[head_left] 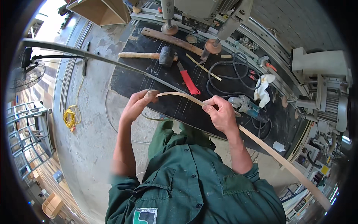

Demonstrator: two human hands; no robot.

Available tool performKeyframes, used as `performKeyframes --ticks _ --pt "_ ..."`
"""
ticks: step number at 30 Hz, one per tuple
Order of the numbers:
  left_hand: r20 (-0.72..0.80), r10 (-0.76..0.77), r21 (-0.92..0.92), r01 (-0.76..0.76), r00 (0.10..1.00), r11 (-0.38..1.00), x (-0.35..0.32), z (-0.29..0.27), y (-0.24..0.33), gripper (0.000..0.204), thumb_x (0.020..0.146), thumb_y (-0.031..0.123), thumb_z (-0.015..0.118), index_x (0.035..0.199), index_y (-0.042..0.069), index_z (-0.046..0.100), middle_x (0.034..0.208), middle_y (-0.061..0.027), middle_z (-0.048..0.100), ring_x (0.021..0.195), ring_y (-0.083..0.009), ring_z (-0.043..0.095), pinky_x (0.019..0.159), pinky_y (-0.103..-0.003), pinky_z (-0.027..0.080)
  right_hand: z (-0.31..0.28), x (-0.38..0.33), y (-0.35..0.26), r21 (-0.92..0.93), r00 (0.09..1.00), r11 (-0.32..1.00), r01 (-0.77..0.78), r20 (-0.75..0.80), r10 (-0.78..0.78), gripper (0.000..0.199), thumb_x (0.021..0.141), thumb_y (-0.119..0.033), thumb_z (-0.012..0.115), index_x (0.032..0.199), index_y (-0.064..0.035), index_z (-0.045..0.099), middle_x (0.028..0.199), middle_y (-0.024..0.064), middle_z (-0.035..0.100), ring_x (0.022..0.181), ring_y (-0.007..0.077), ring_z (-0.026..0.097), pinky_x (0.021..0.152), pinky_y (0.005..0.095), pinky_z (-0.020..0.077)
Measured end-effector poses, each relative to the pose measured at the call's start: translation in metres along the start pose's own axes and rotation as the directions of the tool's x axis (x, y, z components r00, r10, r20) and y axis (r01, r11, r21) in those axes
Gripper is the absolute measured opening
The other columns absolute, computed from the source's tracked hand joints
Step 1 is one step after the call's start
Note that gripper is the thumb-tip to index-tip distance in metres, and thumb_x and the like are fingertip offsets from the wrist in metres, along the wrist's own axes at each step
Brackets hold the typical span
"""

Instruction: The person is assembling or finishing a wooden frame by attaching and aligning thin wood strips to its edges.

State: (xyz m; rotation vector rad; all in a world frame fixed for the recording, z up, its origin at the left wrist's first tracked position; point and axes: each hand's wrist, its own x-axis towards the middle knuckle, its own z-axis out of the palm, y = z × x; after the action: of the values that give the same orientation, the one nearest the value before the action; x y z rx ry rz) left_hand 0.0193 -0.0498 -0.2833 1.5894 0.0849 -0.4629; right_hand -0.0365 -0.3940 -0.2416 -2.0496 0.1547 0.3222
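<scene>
A thin, pale strip of wood [182,95] runs between my hands, bowed upward in the middle. My left hand [138,104] pinches its left end between thumb and fingers, over the table's near edge. Farther along it, my right hand [222,115] grips the same strip, thumb on top. Past that hand the strip continues far out to the lower right. Just right of my right hand lies a teal and grey power tool [249,108]. Beyond the bowed part is a red-handled cutting tool [189,80] on the black tabletop [138,80].
A long grey strip [100,58] crosses from the far left over the table. Farther back lie a black-headed mallet [166,58], a wooden bar [173,40] and a looped black cable [211,80]. At right are a white cloth [263,93] and a small white bottle [279,146].
</scene>
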Motion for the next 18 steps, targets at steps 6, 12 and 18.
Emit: performKeyframes --ticks 6,12,18 --pt "0.15 -0.038 0.46 -0.036 0.988 0.887 -0.001 -0.003 0.085 0.034 0.098 0.033 0.082 0.087 0.002 0.072 0.073 0.0061 0.056 0.07 -0.0065 0.051 0.06 -0.029 0.041 0.001 -0.003 0.002 -0.051 0.995 0.994 0.094 -0.04 -0.096 0.018 0.096 -0.017 0.079 0.098 -0.0012 0.073 0.09 0.0092 0.075 0.082 0.0215 0.07 0.076 0.0343 0.0527" --pt "0.234 0.33 0.963 -0.264 0.914 0.049 -0.022 0.058 0.158 0.013 0.076 0.01 0.078 0.082 0.004 0.068 0.085 -0.0141 0.07 0.086 -0.0356 0.074 0.07 -0.048 0.056 0.002 -0.009 0.002 -0.085 0.987 0.985 0.15 -0.036 -0.154 0.016 0.093 -0.015 0.08 0.098 -0.002 0.072 0.093 0.0094 0.075 0.082 0.0246 0.071 0.075 0.0358 0.0536" --pt "0.206 0.294 0.978 -0.204 0.933 -0.039 -0.035 0.056 0.144 0.013 0.082 0.013 0.078 0.088 0.005 0.071 0.089 -0.0117 0.071 0.091 -0.0329 0.072 0.076 -0.046 0.055 0.012 -0.013 0.002 -0.172 0.954 0.948 0.268 -0.088 -0.286 0.014 0.09 -0.011 0.08 0.098 -0.0035 0.071 0.093 0.0104 0.074 0.086 0.031 0.072 0.076 0.0404 0.0558"
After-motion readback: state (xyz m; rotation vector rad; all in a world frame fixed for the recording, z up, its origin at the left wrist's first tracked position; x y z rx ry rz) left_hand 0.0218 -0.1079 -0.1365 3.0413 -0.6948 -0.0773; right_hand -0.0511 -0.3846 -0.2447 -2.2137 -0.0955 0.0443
